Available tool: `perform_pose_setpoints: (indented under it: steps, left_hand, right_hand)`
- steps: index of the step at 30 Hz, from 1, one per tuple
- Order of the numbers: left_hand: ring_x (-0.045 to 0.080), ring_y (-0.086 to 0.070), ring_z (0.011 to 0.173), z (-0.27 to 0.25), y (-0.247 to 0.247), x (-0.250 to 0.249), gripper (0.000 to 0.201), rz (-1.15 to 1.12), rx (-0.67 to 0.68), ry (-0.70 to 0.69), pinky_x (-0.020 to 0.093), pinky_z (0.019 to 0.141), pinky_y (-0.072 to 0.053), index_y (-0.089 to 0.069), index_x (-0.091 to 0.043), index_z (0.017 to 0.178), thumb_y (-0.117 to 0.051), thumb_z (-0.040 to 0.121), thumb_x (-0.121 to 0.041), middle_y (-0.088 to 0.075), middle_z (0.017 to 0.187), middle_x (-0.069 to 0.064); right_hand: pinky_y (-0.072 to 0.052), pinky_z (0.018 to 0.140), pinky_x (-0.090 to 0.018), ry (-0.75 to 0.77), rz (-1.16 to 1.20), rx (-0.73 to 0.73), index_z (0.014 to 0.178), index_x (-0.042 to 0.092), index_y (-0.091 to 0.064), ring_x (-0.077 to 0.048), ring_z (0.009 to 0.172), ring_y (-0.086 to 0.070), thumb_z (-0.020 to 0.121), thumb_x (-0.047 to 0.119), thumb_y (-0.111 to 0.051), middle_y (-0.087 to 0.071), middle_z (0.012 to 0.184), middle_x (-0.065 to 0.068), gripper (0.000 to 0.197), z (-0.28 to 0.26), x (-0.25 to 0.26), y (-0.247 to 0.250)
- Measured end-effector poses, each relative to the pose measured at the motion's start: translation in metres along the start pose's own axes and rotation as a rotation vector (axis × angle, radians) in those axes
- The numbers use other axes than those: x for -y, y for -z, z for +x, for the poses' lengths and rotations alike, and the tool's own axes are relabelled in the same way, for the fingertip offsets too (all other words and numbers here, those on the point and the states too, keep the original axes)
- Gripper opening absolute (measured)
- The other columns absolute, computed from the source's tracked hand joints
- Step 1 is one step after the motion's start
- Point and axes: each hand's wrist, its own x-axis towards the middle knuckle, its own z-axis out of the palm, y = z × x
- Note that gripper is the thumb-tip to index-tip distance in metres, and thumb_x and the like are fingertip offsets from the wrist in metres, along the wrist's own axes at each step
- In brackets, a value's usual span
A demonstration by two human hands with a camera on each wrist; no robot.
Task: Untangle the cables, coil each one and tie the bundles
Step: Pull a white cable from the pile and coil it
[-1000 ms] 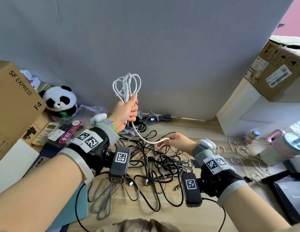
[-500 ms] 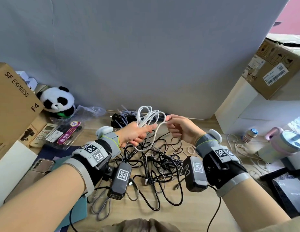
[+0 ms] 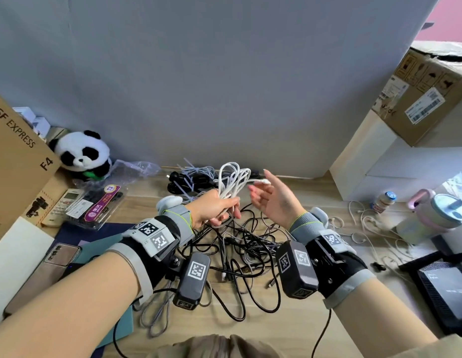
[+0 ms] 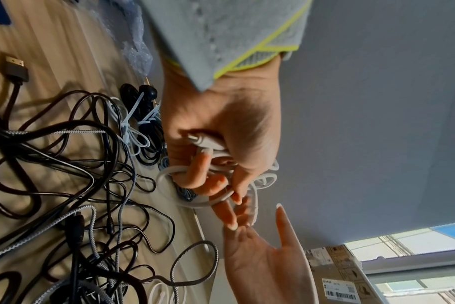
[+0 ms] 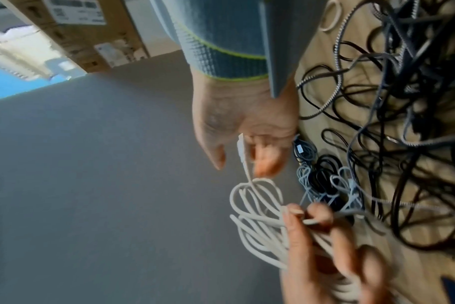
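My left hand [image 3: 223, 210] grips a white cable [image 3: 231, 177] gathered into several loops, held just above the table. In the left wrist view its fingers [image 4: 198, 170] curl round the loops [image 4: 165, 174]. My right hand [image 3: 263, 195] is beside the coil, fingers spread and holding nothing. The cable's white plug end [image 3: 263, 181] sticks out of the coil toward its fingertips; the right wrist view shows the plug [image 5: 240, 144] between thumb and fingers, not pinched. Below both hands lies a tangle of black and braided cables [image 3: 245, 251].
Tied bundles of dark and grey cable [image 3: 191, 179] lie at the back by the grey wall. At the left are an SF Express box [image 3: 15, 156], a toy panda [image 3: 81, 153], a remote [image 3: 66, 202] and a phone [image 3: 59, 257]. Stacked boxes [image 3: 405, 120], a pink cup [image 3: 436, 210] and thin white cables [image 3: 366, 223] fill the right.
My left hand came down with the coil from high up to just above the tangle. My right hand brought the loose end up to the coil, then opened and let it go.
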Motion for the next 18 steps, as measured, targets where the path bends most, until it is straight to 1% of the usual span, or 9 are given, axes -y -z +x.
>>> perform_pose_setpoints:
  steps: [1,3,5,8,9,11,13,14,18]
  left_hand:
    - [0.008,-0.043,0.046,0.0,-0.002,-0.001,0.016,0.045,-0.008,-0.022,0.014,0.035,-0.034,-0.053,-0.005,0.089,-0.046,0.099,-0.016,-0.066,0.064,0.004]
    - [0.006,-0.054,0.057,0.001,-0.008,-0.002,0.017,0.206,-0.005,-0.054,0.012,0.052,-0.045,-0.057,-0.01,0.088,-0.046,0.099,-0.016,-0.065,0.061,-0.001]
    - [0.002,-0.058,0.059,0.001,-0.017,-0.003,0.019,0.307,0.029,-0.059,0.012,0.062,-0.047,-0.056,-0.014,0.083,-0.045,0.099,-0.015,-0.061,0.065,0.001]
    - [0.011,-0.053,0.042,0.004,-0.032,-0.001,0.03,0.215,0.141,0.026,0.023,0.047,-0.051,-0.043,-0.009,0.07,-0.042,0.1,-0.011,-0.043,0.054,0.006]
    - [0.01,-0.047,0.036,0.005,-0.035,0.0,0.033,0.207,0.161,0.07,0.021,0.041,-0.048,-0.039,-0.01,0.068,-0.039,0.101,-0.011,-0.037,0.053,0.005]
    - [0.004,-0.029,0.029,0.01,-0.04,0.002,0.036,0.198,0.197,0.156,0.013,0.032,-0.031,-0.031,-0.013,0.065,-0.034,0.101,-0.008,-0.029,0.05,0.0]
    - [0.002,-0.021,0.031,0.015,-0.043,0.003,0.036,0.154,0.242,0.215,0.008,0.033,-0.018,-0.028,-0.016,0.065,-0.031,0.099,-0.005,-0.027,0.046,-0.005]
    - [0.002,-0.02,0.031,0.017,-0.045,0.003,0.035,0.135,0.271,0.234,0.008,0.034,-0.017,-0.028,-0.016,0.066,-0.031,0.1,-0.008,-0.027,0.045,-0.006]
    - [0.002,-0.02,0.031,0.019,-0.053,0.004,0.042,0.063,0.322,0.198,0.012,0.033,-0.015,-0.031,-0.018,0.063,-0.043,0.099,-0.036,-0.027,0.044,-0.009]
  right_hand:
    - [-0.055,0.072,-0.029,-0.047,-0.138,0.011,0.111,0.005,-0.055,-0.017,0.077,-0.059,0.087,0.054,-0.054,-0.064,0.093,-0.007,0.055,0.0,-0.004,0.0]
    - [-0.052,0.084,-0.037,-0.125,-0.319,0.128,0.11,0.006,-0.058,-0.018,0.082,-0.06,0.078,0.068,-0.05,-0.064,0.091,-0.007,0.07,-0.002,-0.009,0.0]
    - [-0.052,0.075,-0.035,-0.096,-0.336,0.276,0.104,0.008,-0.062,-0.017,0.074,-0.061,0.075,0.066,-0.051,-0.065,0.088,-0.007,0.066,-0.005,-0.012,-0.005]
    - [-0.053,0.062,-0.023,0.02,-0.242,0.25,0.101,0.012,-0.064,-0.01,0.077,-0.067,0.079,0.04,-0.06,-0.069,0.101,-0.005,0.036,-0.007,-0.016,-0.01]
    - [-0.054,0.059,-0.021,0.047,-0.209,0.233,0.103,0.013,-0.063,-0.01,0.081,-0.068,0.08,0.029,-0.063,-0.069,0.105,-0.005,0.028,-0.006,-0.018,-0.011]
    - [-0.055,0.064,-0.021,0.079,-0.132,0.198,0.105,0.016,-0.064,-0.012,0.087,-0.069,0.077,0.016,-0.067,-0.07,0.104,-0.004,0.028,-0.004,-0.02,-0.008]
    - [-0.056,0.071,-0.022,0.111,-0.023,0.158,0.102,0.016,-0.064,-0.012,0.085,-0.069,0.076,0.009,-0.068,-0.071,0.095,-0.002,0.027,-0.004,-0.022,-0.003]
    - [-0.056,0.069,-0.021,0.126,0.034,0.139,0.102,0.016,-0.062,-0.011,0.081,-0.068,0.08,0.006,-0.066,-0.07,0.089,-0.001,0.024,-0.004,-0.022,0.0]
    - [-0.054,0.069,-0.022,0.165,0.131,0.131,0.114,0.023,-0.059,-0.01,0.075,-0.061,0.088,0.007,-0.057,-0.061,0.077,0.004,0.031,-0.008,-0.02,0.013]
